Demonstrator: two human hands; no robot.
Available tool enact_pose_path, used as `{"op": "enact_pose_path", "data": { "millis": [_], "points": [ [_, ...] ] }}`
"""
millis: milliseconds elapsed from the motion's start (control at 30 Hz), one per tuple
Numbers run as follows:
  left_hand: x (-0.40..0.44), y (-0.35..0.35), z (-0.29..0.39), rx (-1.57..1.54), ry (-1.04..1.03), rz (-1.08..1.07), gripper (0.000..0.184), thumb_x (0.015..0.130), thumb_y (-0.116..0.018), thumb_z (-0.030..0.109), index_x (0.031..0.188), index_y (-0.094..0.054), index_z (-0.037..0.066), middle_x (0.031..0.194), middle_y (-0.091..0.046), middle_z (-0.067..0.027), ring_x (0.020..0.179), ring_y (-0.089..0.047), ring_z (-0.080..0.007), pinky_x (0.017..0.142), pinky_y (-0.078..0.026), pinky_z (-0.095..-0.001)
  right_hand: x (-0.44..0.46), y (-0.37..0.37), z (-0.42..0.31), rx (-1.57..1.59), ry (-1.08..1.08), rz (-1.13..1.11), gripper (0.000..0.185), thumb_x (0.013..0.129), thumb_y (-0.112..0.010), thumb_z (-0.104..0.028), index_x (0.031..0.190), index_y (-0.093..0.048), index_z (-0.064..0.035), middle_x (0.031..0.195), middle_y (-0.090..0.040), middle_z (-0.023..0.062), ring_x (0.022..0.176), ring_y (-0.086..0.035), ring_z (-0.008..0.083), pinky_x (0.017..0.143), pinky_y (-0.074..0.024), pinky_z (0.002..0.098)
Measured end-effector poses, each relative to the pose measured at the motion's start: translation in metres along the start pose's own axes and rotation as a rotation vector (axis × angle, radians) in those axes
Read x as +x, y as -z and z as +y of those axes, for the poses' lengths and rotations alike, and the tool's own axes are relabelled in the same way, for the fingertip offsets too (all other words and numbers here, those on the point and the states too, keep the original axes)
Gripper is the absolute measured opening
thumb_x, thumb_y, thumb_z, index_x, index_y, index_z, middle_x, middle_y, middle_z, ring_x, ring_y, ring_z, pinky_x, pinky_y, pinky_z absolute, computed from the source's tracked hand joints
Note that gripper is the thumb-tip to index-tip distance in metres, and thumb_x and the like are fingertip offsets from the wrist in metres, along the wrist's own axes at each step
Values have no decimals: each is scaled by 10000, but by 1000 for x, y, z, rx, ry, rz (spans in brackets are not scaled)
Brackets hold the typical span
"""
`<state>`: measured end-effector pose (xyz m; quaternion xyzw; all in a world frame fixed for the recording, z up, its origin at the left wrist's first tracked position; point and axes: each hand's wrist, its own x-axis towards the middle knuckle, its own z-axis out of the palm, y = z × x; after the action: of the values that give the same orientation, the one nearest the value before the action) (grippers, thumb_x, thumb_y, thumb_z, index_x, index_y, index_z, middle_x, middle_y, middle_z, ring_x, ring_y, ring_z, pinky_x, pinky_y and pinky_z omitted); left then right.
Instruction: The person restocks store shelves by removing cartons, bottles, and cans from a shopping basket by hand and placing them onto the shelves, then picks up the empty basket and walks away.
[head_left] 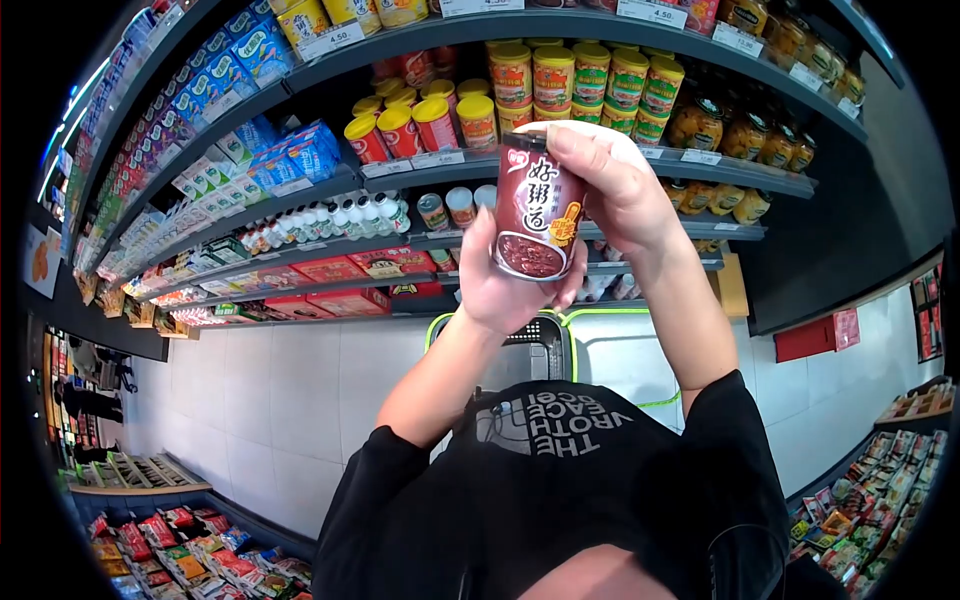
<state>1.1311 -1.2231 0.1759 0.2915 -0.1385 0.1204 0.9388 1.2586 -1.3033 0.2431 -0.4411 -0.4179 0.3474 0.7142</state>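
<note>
I hold a dark red can of porridge [535,205] upright in front of the shelves. A picture of red-brown porridge and large white characters show on its label. My left hand [492,285] is closed around the can's lower part, with the thumb along its left side. My right hand [615,185] grips the top from the right, its thumb near the dark lid and its other fingers mostly hidden behind the can. Below my hands, a black basket [540,350] with a bright green edge is partly covered by my left arm and shirt.
Curved shelves carry yellow-lidded cans [553,80], glass jars [697,125], white bottles [350,215] and blue cartons [297,155], with price tags along the edges. Red boxes [395,262] fill a lower shelf. Behind me are racks of packets [200,555]. A person [90,400] stands far left.
</note>
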Motion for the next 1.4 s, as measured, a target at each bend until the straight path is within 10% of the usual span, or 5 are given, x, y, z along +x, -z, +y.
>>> {"op": "enact_pose_path", "data": {
  "millis": [467, 933, 1133, 1200, 1400],
  "points": [
    [-13, 56, -12, 510, -100, 265, 717, 846, -749, 439, 1353, -435, 39, 959, -606, -60, 706, -590, -123, 496, -460, -257, -5, 17, 19, -529, -173, 57, 489, 826, -845, -204, 1216, -634, 4, 1067, -685, 33, 929, -616, 82, 850, -514, 252],
    [-26, 105, 44, 657, -213, 406, 564, 983, -586, 84, 1485, -330, 89, 1312, -525, -148, 951, -686, -224, 666, -578, -281, 200, 34, -110, -1104, 723, 454, 687, 854, -811, -415, 1354, -583, -3, 1159, -707, 118, 1053, -672, 159, 911, -538, 313],
    [-56, 140, 55, 605, -133, 561, 519, 1000, -596, 132, 1460, -362, 81, 1266, -526, -127, 917, -685, -206, 645, -559, -270, 237, 40, -124, -1159, 636, 534, 521, 894, -769, -421, 1215, -688, -18, 1051, -732, 63, 910, -654, 104, 801, -519, 254],
    [-65, 151, 60, 573, -122, 602, 540, 989, -624, 140, 1456, -361, 76, 1245, -518, -123, 905, -678, -190, 631, -557, -262, 235, 7, -138, -1046, 508, 612, 394, 928, -724, -390, 771, -702, -29, 664, -671, 22, 625, -607, 113, 605, -482, 306],
    [-85, 164, 67, 519, -93, 637, 521, 990, -625, 141, 1443, -375, 81, 1232, -526, -111, 899, -681, -202, 623, -562, -273, 273, 38, -137, -953, 827, 524, 402, 923, -721, -411, 952, -738, -11, 781, -715, 50, 729, -649, 141, 699, -515, 310]
  ]
}}
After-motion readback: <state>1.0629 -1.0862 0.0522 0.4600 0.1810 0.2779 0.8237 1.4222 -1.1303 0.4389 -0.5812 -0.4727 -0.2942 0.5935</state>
